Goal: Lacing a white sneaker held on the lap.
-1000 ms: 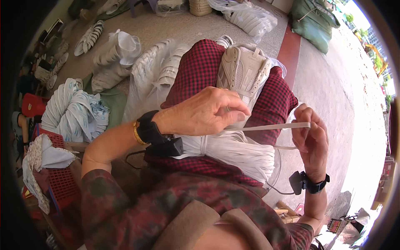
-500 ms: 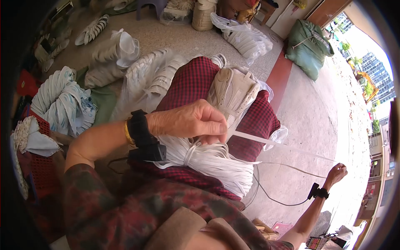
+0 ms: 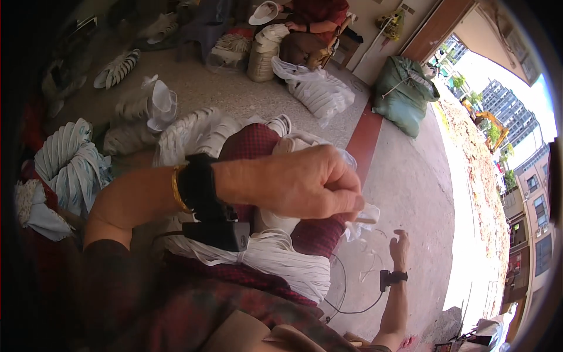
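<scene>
The person wears a dark shirt (image 3: 176,305) of mottled red and green, with tan collar (image 3: 237,335). Red-and-black checked cloth (image 3: 249,141) covers the legs. Behind the left hand (image 3: 293,183) are one gold bracelet (image 3: 177,190) and one black strap (image 3: 199,185) with a boxy device (image 3: 218,236). The right wrist has a black band (image 3: 400,277) and a thin dark cable (image 3: 365,311).

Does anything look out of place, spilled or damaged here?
Nothing visible looks spilled or damaged. The one oddity is a dark cable looping from the black wrist device below the right hand toward the white lace bundle; a wire looks out of place beside laces.
</scene>
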Demonstrator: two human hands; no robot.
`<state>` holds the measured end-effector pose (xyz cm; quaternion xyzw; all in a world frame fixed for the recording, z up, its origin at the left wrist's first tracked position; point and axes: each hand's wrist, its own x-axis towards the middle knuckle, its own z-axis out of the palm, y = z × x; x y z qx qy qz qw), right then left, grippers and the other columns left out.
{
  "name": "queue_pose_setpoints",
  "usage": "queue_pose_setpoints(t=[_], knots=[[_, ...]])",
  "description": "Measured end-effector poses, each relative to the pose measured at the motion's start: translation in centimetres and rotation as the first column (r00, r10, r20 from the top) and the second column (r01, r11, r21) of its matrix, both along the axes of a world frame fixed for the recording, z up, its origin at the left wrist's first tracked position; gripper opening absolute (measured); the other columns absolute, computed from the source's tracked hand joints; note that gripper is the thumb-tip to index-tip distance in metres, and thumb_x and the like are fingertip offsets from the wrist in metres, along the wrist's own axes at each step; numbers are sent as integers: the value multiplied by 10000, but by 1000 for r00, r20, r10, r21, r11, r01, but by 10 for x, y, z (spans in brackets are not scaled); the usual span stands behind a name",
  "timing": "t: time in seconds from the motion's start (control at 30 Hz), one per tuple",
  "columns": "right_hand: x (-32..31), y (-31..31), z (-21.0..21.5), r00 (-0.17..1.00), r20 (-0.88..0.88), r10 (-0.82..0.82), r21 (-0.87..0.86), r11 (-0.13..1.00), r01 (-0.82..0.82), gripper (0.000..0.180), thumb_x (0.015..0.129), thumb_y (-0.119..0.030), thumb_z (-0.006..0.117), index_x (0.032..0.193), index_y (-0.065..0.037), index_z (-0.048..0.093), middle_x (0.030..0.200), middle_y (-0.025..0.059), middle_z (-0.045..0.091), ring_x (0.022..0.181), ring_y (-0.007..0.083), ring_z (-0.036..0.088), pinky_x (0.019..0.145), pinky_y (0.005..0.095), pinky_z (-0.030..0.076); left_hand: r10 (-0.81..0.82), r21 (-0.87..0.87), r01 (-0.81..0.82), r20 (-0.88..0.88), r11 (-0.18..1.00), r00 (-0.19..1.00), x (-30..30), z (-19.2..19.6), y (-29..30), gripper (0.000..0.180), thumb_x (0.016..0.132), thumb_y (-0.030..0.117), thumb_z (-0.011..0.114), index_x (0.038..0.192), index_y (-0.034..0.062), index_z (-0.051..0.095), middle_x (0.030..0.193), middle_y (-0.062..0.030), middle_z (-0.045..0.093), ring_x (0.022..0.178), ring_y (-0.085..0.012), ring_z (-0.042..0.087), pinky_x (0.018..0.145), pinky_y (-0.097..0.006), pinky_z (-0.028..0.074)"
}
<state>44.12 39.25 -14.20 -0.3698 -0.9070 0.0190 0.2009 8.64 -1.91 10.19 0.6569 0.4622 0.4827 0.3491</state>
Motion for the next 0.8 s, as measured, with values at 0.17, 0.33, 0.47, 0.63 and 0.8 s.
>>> queue_pose_setpoints(t=[0.17,0.33,0.47,0.63,0.8], knots=[[-170,-213,147,679,-717,157,-617,310,-723,427,1087,-349,418,1266,11,562,1083,113,669,984,187,664,881,317,496,135,-201,-178,-209,963,968,33,-59,21,234,861,127,596,747,-66,665,634,-191,628,579,-236,593,615,-399,479],[-177,-272,167,614,-680,400,-488,378,-787,378,1068,-331,476,1136,22,594,856,70,613,758,100,549,655,298,452,221,-181,-281,-293,942,930,23,-46,9,203,896,134,609,824,-41,683,657,-85,642,614,-108,564,599,-323,469],[-155,-262,168,736,-532,418,-667,330,-669,235,994,-193,586,933,24,654,679,54,550,642,73,468,561,289,412,145,-280,-246,-335,928,931,9,-37,-10,231,884,154,614,843,-64,680,681,-164,660,625,-159,620,621,-355,497],[-140,-241,136,832,-328,447,-600,581,-549,202,987,-191,592,941,5,613,731,41,607,683,126,593,616,325,472,149,-281,-239,-304,930,941,8,-43,-16,227,882,154,609,833,-58,674,654,-144,637,614,-148,602,609,-341,488],[-148,-242,121,763,-160,626,-240,725,-645,252,911,-108,588,1138,-11,539,1045,136,625,889,260,638,769,411,519,130,-295,-211,-271,932,954,21,-53,-13,202,880,143,623,840,-47,681,666,-156,644,611,-167,614,610,-358,490]])
